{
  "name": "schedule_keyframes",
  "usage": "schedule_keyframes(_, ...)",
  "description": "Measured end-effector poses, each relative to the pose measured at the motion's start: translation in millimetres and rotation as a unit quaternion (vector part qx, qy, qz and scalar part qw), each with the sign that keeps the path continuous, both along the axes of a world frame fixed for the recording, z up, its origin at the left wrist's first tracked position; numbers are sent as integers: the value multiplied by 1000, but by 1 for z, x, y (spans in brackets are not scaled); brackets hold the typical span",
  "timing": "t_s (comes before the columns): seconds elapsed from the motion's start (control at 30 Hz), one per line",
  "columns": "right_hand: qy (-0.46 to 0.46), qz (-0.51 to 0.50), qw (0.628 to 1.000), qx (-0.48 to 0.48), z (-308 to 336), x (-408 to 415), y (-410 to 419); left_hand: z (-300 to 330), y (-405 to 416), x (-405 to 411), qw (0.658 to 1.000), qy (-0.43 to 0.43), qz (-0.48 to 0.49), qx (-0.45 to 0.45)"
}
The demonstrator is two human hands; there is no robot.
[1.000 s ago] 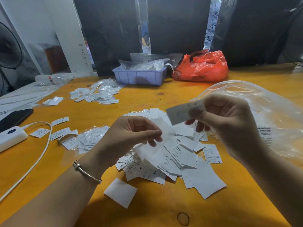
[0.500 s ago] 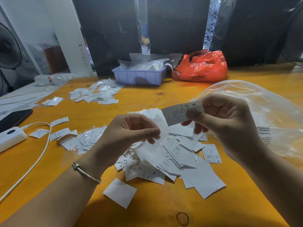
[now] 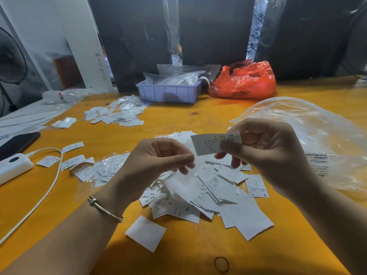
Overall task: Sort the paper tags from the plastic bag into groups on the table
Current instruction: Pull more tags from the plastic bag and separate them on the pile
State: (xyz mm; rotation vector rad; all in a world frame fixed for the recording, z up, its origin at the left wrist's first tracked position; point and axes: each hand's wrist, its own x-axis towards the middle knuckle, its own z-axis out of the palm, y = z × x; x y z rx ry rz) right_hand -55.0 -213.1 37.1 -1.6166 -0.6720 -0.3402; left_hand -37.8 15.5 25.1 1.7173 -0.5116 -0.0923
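Right hand (image 3: 266, 153) pinches paper tag (image 3: 215, 143) marked "S", above tag pile (image 3: 208, 191) at table (image 3: 178, 255) centre. Left hand (image 3: 156, 163) fingers curled on blank tags. Clear plastic bag (image 3: 317, 132) at 3 o'clock reads "ATTENZIONE". Pile tags read "XS", "MADE IN".

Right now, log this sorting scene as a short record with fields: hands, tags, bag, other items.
right hand: right hand pinches a single tag marked S, raised above the pile
left hand: left hand grips white tags over the pile; bracelet on the wrist
main pile: loose tags heaped mid-table
sorted groups: far group near the tray; left group
bag: clear plastic bag at right
other items: purple tray, red bag, white charger, phone
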Motion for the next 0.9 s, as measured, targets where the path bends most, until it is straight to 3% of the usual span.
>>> schedule_keyframes(0.63, 66, 65, 990, -102, -5, 3, 1, -2, -4, 0, 999, 23, -23, 37)
schedule_keyframes(0.9, 27, -39, 998, -44, -5, 7, -1, -1, -7, -1, 997, 44, -30, 60)
